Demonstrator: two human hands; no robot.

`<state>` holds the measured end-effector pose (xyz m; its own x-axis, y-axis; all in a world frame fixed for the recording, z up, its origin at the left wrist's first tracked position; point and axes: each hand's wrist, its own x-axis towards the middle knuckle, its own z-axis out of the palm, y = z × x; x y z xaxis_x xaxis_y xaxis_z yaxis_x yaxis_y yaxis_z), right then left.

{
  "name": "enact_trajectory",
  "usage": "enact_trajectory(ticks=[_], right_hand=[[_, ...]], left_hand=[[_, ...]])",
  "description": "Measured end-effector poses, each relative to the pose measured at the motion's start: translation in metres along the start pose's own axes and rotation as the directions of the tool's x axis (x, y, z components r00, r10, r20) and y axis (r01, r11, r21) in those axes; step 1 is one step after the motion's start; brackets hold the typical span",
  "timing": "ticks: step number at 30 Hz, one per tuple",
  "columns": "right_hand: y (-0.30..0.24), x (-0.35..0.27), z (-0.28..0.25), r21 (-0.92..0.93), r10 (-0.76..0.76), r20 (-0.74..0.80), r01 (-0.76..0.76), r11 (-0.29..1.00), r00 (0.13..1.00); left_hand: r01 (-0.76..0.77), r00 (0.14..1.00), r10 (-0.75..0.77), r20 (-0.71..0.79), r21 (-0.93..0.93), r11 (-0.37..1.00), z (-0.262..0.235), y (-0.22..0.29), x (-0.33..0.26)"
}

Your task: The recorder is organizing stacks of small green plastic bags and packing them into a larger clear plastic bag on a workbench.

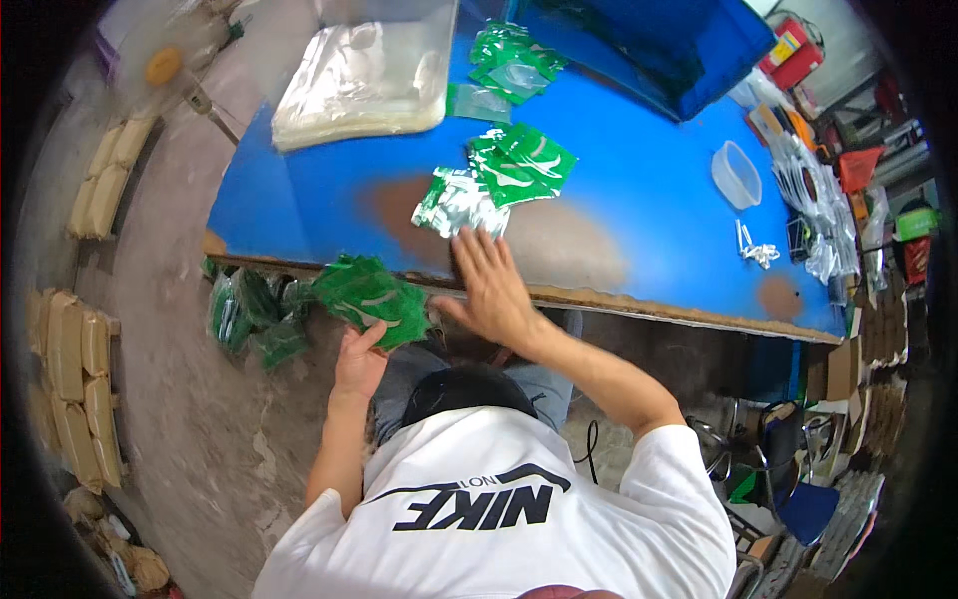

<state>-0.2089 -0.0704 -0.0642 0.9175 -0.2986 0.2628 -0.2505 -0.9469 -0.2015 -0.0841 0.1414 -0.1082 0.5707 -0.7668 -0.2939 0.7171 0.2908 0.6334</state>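
Left hand [359, 361] grips flat green plastic packets [364, 297] | Right hand [496, 298], fingers spread, grasping nothing, meets the edge of silver-and-green foil packets [454, 205] | Worn blue tabletop [309, 210]

Most fingers of the left hand [361, 367] are hidden beneath the glossy green plastic packets [371, 299]. Shiny silver-and-white foil packets [454, 203] lie partly covered by flat green-and-white packets [529, 165]. The deep blue plastic bin [740, 58] and the stack of clear plastic bags [359, 90] are cut off by the top edge. A rounded orange-yellow object [163, 65] is blurred; small white pieces [762, 255] are too small to identify.
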Motion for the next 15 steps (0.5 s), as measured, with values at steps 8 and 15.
enact_trajectory(ticks=[8, 15], right_hand=[[-0.005, 0.006, 0.008, 0.139, 0.065, -0.182, -0.039, 0.989, 0.981], [-0.013, 0.015, -0.034, 0.704, 0.098, 0.361, -0.339, 0.624, 0.928]], left_hand=[[0.083, 0.993, -0.069, 0.096, -0.141, 0.986, -0.041, -0.001, -0.017], [-0.063, 0.998, 0.063, 0.023, 0.012, 0.998, 0.015, -0.010, -0.005]])
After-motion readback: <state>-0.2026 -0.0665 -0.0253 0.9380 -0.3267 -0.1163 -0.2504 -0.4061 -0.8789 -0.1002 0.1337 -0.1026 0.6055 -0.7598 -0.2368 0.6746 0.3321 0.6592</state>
